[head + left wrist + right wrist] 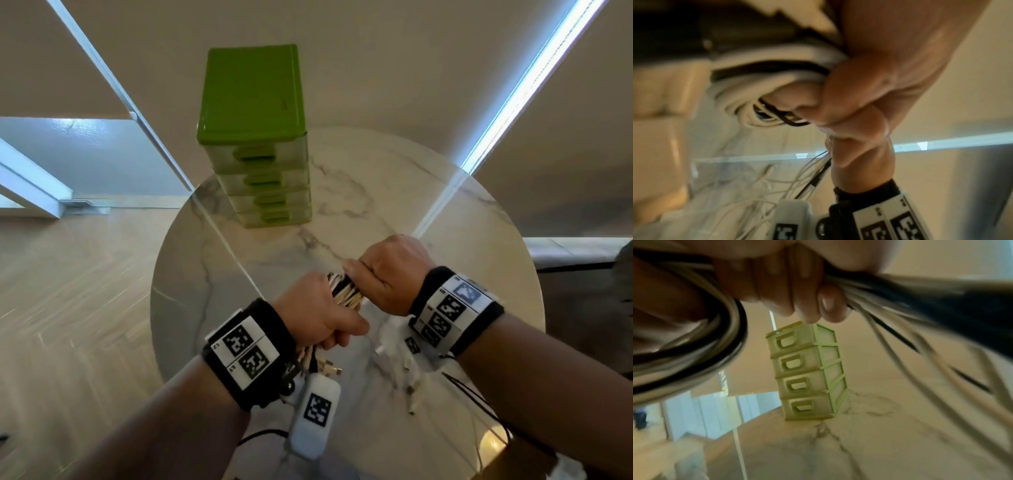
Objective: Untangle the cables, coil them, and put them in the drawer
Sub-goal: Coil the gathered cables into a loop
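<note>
Above the near middle of the round marble table (445, 205), a bundle of white and black cables (346, 291) is held between both hands. The left hand (315, 315) has its fingers (849, 104) curled tight round the near end of the bundle, plug ends hanging below it. The right hand (387, 274) has its fingers (789, 288) clamped round the far end, loops of cable passing through the fist. More loose white cables (404, 370) lie on the table below the right wrist. At the far left of the table stands a green drawer unit (260, 144) with four drawers, all closed, well apart from the hands.
</note>
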Motion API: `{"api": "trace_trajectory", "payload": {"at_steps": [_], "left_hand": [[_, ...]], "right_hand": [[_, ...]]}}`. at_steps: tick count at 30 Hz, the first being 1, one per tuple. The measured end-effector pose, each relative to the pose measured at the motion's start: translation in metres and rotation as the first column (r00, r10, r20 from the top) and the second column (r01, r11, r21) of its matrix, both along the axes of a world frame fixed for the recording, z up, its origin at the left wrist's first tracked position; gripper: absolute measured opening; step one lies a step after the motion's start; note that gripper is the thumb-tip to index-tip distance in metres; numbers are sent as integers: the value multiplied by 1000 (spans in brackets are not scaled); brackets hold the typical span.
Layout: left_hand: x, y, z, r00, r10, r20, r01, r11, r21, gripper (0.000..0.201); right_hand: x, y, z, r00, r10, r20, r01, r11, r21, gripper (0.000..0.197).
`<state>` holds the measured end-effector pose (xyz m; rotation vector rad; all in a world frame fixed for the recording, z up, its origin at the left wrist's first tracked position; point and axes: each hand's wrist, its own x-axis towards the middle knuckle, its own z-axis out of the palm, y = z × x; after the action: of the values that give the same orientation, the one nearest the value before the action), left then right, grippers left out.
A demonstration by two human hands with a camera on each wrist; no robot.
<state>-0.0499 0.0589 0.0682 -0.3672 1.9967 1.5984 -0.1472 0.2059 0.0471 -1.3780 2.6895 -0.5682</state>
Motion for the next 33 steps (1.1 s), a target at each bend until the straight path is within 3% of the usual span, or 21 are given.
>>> {"api": "trace_trajectory", "payload": {"at_steps": [3,6,8,10,12,15,17,22,26,29,33], "left_hand": [[2,-2,-2,999,-30,24,29,999,21,20],[7,2,-11,982,-185,38,189,973,-130,27],[10,9,-11,958,-284,43,287,945,-154,24],[11,12,-9,961,-274,33,275,959,-66,11],[13,12,-3,982,-181,-50,186,974,129,6],[14,5,0,983,-52,-179,107,943,316,11],[14,2,-1,983,-20,-180,88,920,382,17],[19,1,-11,995,44,-93,21,799,600,26],[23,-9,-20,992,129,-10,-90,745,661,28],[22,-16,-20,987,162,9,-125,719,683,22],[21,-16,-17,995,93,-31,-30,592,805,27]], "right_hand": [[5,-4,3,999,-28,25,28,1000,-5,61],[23,-11,15,994,99,-34,-100,995,-12,50],[27,-17,21,984,177,-6,-177,984,-1,48],[23,-20,23,980,171,101,-162,982,-93,48],[16,-19,20,948,111,299,-45,975,-219,48],[4,-11,9,795,63,604,144,947,-288,51],[-1,-6,5,712,43,701,217,936,-278,51],[4,-11,4,560,44,827,276,932,-236,62],[11,-16,3,548,216,808,212,899,-384,91],[19,-14,8,432,296,852,183,896,-404,93],[24,-22,8,462,234,855,229,900,-370,93]]}}
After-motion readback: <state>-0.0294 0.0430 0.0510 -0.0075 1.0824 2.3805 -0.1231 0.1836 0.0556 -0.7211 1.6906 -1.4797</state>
